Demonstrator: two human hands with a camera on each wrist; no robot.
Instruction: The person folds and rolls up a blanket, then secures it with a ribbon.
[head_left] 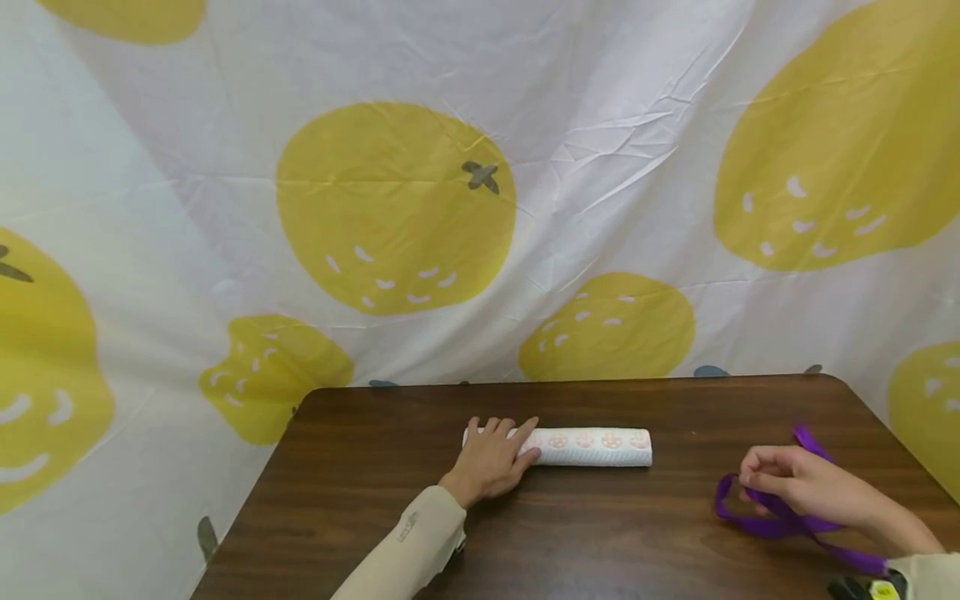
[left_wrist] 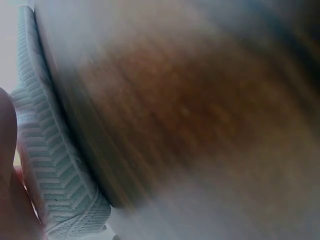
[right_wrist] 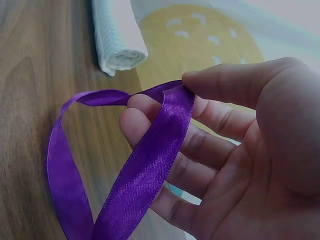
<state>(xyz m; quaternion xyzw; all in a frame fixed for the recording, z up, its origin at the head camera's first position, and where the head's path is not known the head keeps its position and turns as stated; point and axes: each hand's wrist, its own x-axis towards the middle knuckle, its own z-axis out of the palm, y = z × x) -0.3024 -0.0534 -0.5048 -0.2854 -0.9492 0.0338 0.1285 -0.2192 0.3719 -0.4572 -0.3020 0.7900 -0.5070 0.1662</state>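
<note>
A white rolled towel (head_left: 596, 447) with a ribbed side and round peach-coloured prints lies crosswise on the brown wooden table (head_left: 360, 467). My left hand (head_left: 491, 458) rests on its left end, the fingers spread over the top and the thumb toward the near side. In the left wrist view the ribbed towel (left_wrist: 60, 165) runs along the left edge beside the fingers. Off to the right, my right hand (head_left: 813, 483) pinches a purple satin ribbon (right_wrist: 145, 175) between thumb and index finger. The ribbon hangs in a loop, its tail trailing toward the wrist.
A white curtain (head_left: 577, 167) printed with yellow fruit hangs behind the table and along its sides. A black item with a yellow part (head_left: 883, 590) shows by the right sleeve at the bottom edge.
</note>
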